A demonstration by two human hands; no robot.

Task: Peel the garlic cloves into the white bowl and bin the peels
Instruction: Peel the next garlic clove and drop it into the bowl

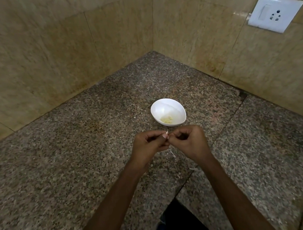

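Home kitchen corner, speckled granite counter (76, 161), beige tiled walls (46, 60) meeting at the far corner, white switch-and-socket plate (275, 12) far right

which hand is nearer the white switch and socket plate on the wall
Right. The right hand is below-left of the white switch and socket plate; the left hand is further left, both pinching a garlic clove.

Garlic (166, 120) in bowl (165, 107) — on counter (76, 161)
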